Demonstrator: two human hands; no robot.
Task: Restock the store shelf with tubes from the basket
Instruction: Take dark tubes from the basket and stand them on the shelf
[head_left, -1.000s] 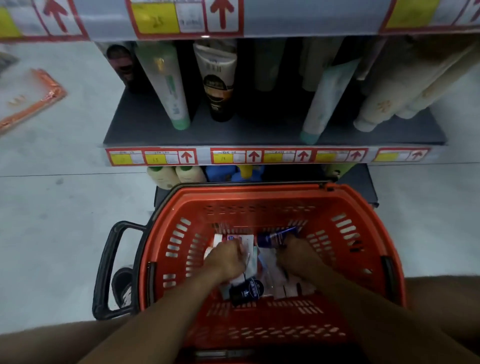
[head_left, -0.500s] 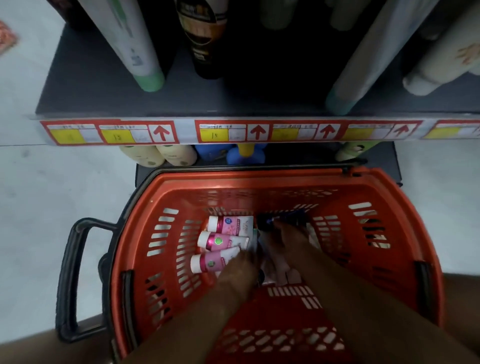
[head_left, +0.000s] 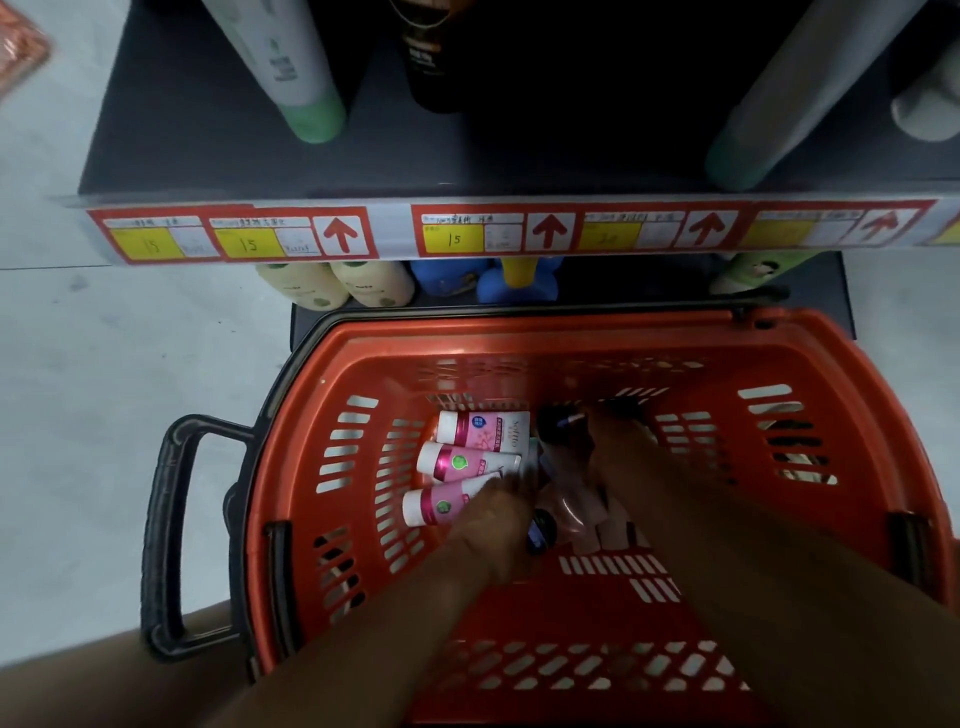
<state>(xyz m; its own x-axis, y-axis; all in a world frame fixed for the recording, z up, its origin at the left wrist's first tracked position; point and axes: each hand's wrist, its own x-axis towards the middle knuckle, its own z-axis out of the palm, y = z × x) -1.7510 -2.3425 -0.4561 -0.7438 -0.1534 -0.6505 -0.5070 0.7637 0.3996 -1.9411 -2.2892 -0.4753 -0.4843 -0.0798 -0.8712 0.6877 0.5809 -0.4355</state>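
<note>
While both forearms reach down from the near edge, the left hand (head_left: 493, 512) and the right hand (head_left: 610, 441) sit low inside the orange basket (head_left: 571, 338), which stands on the pale floor (head_left: 104, 389) directly in front of the shelf (head_left: 208, 156). Three pink-and-white tubes lie side by side on the basket bottom toward its left wall, caps pointing left: the far tube (head_left: 483, 428), the middle tube (head_left: 465, 462) and the near tube (head_left: 441, 506). The left hand rests at the right end of the near tube, fingers blurred; whether they are closed on it cannot be determined. The right hand lies to the right of the tubes, over a dark tube (head_left: 558, 423) and some pale packets (head_left: 576, 506); its fingers are hidden among the items, so its grip cannot be determined either. A further dark cap (head_left: 543, 535) shows between the two wrists. A black handle (head_left: 166, 519) projects from the left side of the basket. The shelf carries a green-capped tube (head_left: 301, 78) on the left and a second green-capped tube (head_left: 769, 119) on the right, both leaning. A strip of price labels (head_left: 467, 236), yellow fields with red arrows, runs along the shelf front. Below it, cream bottles (head_left: 337, 283) and a blue item (head_left: 493, 280) stand on a lower level just beyond the far rim of the basket.
</note>
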